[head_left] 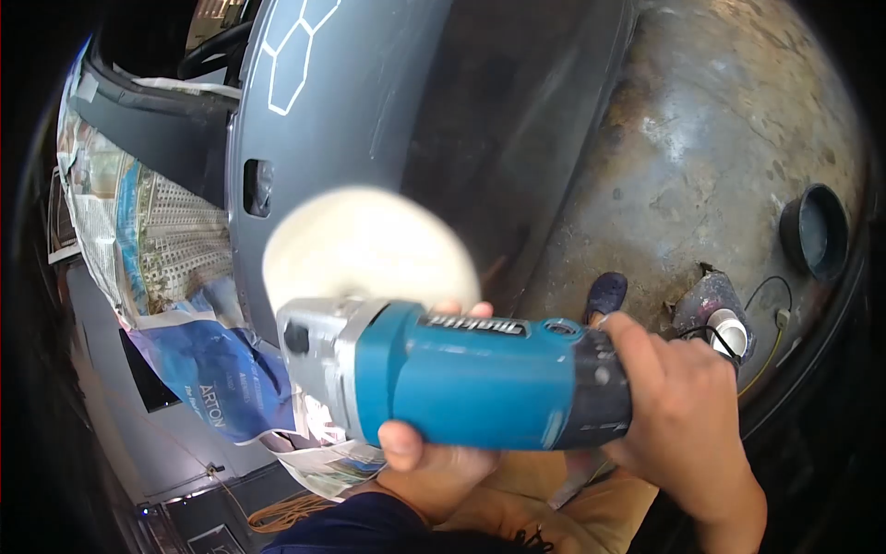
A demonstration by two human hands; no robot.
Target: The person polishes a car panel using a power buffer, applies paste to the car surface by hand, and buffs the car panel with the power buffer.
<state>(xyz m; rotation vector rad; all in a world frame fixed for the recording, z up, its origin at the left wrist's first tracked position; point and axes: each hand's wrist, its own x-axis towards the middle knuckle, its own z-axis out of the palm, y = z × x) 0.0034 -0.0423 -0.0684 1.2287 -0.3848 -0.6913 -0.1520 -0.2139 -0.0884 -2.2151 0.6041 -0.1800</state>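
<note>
A teal, silver and black Makita power polisher (480,379) lies across the middle of the head view. Its round cream pad (369,245) is blurred and held over a dark grey car door panel (351,120); whether the pad touches the panel I cannot tell. My left hand (438,471) cradles the polisher's body from below, thumb on the near side and fingertips showing on the far side. My right hand (678,402) is wrapped around the black rear end, most of its fingers hidden beneath.
Printed newspaper sheets (185,222) cover the car to the left. On the stained concrete floor (674,166) stand a black tub (817,231) and a white cup (727,332), near a cord (773,355). A clog (606,294) shows below the panel. Coiled rope (286,512) lies lower left.
</note>
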